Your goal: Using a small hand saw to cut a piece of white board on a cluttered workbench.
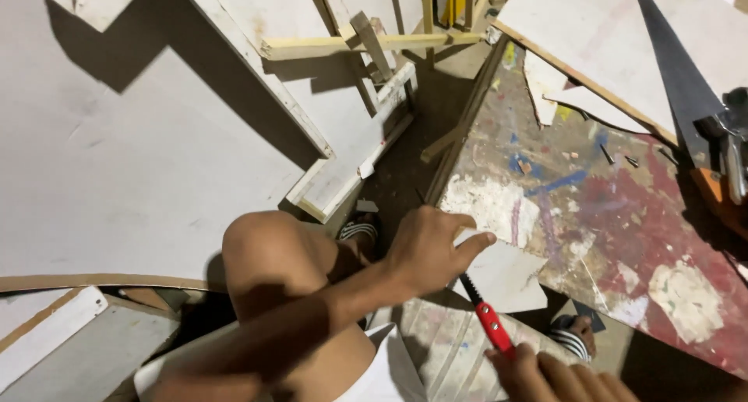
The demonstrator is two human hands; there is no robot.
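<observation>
My left hand (432,250) reaches across my bent knee to the near edge of a paint-stained table (623,215). Its fingers curl down on a small white board piece (510,277) that overhangs that edge, with the index finger stretched along the piece; the thumb is hidden. At the bottom of the view, my right hand (549,375) grips the red handle of a small saw (489,320). The saw's dark toothed blade points up to the board piece, just under my left hand's index finger.
A large hand saw (676,75) lies at the table's far right on a white panel (608,36). White boards (117,176) and wooden frames (366,44) cover the floor to the left. My sandalled feet (575,338) stand below the table edge.
</observation>
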